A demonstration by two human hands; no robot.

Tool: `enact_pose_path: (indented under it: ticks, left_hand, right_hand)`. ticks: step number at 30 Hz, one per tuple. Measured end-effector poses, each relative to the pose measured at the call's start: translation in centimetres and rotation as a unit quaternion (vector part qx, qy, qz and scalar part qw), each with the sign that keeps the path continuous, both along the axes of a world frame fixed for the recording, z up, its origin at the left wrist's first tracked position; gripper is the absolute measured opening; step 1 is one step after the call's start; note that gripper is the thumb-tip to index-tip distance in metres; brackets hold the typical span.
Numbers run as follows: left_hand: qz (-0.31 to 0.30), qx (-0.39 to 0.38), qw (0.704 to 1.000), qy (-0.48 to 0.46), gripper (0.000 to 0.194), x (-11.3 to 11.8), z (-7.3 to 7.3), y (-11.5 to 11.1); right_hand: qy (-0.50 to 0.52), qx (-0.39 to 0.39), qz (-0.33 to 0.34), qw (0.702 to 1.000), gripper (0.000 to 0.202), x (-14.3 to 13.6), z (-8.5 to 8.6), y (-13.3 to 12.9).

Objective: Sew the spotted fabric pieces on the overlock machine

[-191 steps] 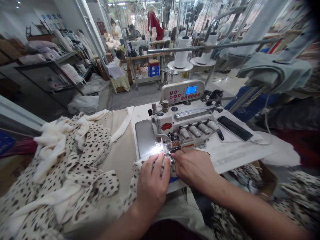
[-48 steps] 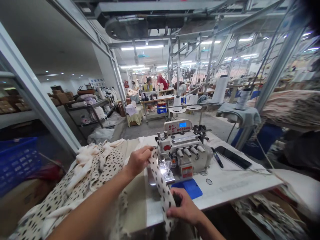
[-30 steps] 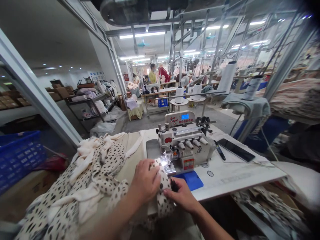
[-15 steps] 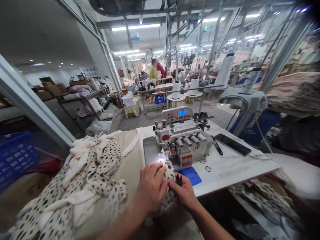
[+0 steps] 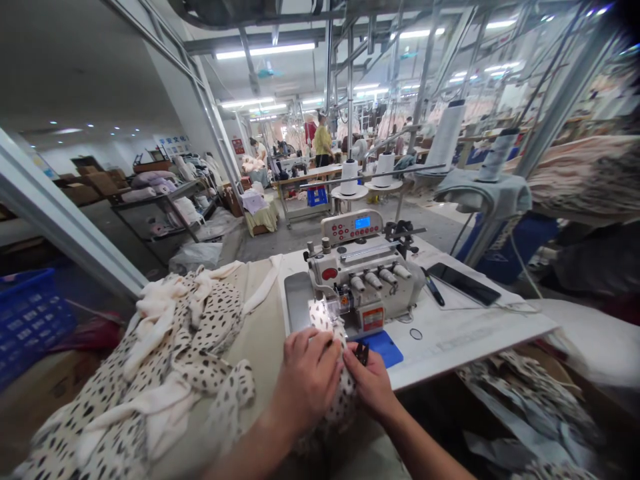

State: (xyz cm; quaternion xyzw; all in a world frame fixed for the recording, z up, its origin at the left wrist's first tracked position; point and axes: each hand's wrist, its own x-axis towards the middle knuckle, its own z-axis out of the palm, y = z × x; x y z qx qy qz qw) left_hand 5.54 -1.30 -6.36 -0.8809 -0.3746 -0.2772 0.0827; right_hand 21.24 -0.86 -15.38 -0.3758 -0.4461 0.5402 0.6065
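Observation:
A white overlock sewing machine (image 5: 360, 277) stands on the table, its lamp lit over the needle area. Under that light lies a cream fabric piece with dark spots (image 5: 343, 393), which hangs down toward me between my hands. My left hand (image 5: 309, 373) is closed on the fabric, fingers bent over its left side. On its right edge my right hand (image 5: 371, 383) pinches the same cloth, with a small dark tool (image 5: 362, 353) held in the fingers as well. A blue plate (image 5: 385, 348) lies just beyond my right hand.
Spotted fabric (image 5: 200, 333) is heaped at the left. A phone (image 5: 465, 283), a dark-handled tool (image 5: 434, 290) and a small ring (image 5: 415, 334) lie right of the machine. Thread cones (image 5: 349, 179) stand behind it. A blue basket (image 5: 33, 320) is far left. A person (image 5: 323, 141) stands in the background.
The fabric's end now lies farther forward and left under the lamp. My left hand has shifted slightly right and down. The person in yellow has moved right.

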Motion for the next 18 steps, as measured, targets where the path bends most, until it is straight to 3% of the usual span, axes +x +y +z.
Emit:
enact_pose_path:
  ticks: [18]
  left_hand:
    - [-0.033,0.02,0.999,0.002,0.027,0.78,0.15,0.3]
  right_hand:
    - [0.03,0.015,0.001,0.999,0.033,-0.18,0.07,0.08]
